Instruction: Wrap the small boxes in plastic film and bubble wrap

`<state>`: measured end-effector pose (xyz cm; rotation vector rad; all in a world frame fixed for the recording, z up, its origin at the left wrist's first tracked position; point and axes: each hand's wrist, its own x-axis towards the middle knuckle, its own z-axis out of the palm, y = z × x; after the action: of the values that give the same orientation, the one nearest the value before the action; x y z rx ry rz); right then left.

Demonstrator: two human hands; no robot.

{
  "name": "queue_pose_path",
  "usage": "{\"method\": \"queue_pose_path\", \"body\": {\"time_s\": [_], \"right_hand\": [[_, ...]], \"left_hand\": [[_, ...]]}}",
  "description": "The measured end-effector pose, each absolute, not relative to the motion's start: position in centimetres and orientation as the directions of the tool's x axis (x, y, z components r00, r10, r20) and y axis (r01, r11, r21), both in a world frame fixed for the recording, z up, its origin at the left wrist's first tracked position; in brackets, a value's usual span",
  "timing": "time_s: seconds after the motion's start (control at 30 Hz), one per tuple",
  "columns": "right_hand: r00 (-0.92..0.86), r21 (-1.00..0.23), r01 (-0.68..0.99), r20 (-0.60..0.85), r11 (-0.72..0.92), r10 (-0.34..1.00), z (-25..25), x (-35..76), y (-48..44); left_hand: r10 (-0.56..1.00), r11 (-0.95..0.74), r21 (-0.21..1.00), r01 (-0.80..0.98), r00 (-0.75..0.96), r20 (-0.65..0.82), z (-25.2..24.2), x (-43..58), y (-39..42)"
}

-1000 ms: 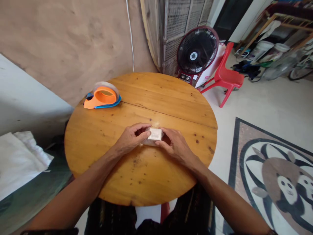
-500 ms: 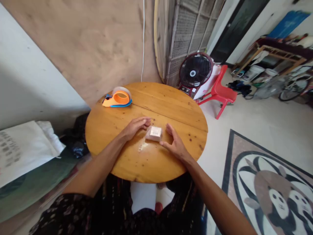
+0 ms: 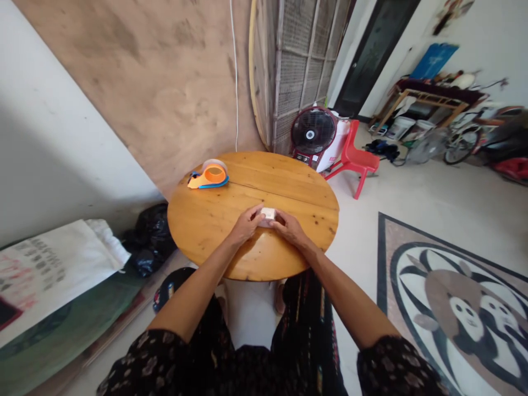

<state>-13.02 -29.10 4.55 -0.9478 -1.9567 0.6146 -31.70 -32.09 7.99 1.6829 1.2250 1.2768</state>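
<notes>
A small wrapped box (image 3: 268, 214) with a pale label on top is held between my two hands, over the middle of the round wooden table (image 3: 206, 220). My left hand (image 3: 248, 222) grips its left side, thumb toward the near edge. On the right side, my right hand (image 3: 287, 226) has its fingers and thumb around the box. Whether the box touches the tabletop, I cannot tell. An orange and blue tape dispenser (image 3: 212, 176) with a roll of tape lies at the table's back left.
Beyond the table at the right stand a fan (image 3: 313, 132) and a red chair (image 3: 359, 158). At the left are a white printed sack (image 3: 61, 264) and black plastic bags (image 3: 154, 236). A panda-patterned floor design (image 3: 454, 297) is at the lower right.
Both hands have closed in on the box from its sides and now hold it; before, they were apart with the box lying between them. The view has shifted.
</notes>
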Motion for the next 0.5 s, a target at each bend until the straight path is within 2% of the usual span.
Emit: {"method": "queue_pose_path", "body": {"time_s": [0.1,0.23,0.33,0.5], "right_hand": [[-0.307,-0.748,0.385,0.449,0.540,0.839,4.6,-12.8,-29.9],[-0.208,-0.845,0.242,0.434,0.476,0.876,3.4,-12.2,-31.8],[-0.191,-0.828,0.255,0.463,0.499,0.866,2.3,-12.7,-33.1],[-0.191,-0.726,0.431,0.507,0.536,0.841,2.2,-14.9,-34.1]], "left_hand": [[0.963,-0.263,0.950,0.168,-0.013,0.268,8.2,-32.2,-33.0],[0.951,-0.237,0.968,0.075,-0.187,0.248,7.6,-33.5,-35.9],[0.962,-0.231,0.970,0.071,-0.134,0.239,6.9,-33.3,-37.4],[0.971,-0.241,0.966,0.097,0.023,0.240,6.5,-30.4,-37.1]]}}
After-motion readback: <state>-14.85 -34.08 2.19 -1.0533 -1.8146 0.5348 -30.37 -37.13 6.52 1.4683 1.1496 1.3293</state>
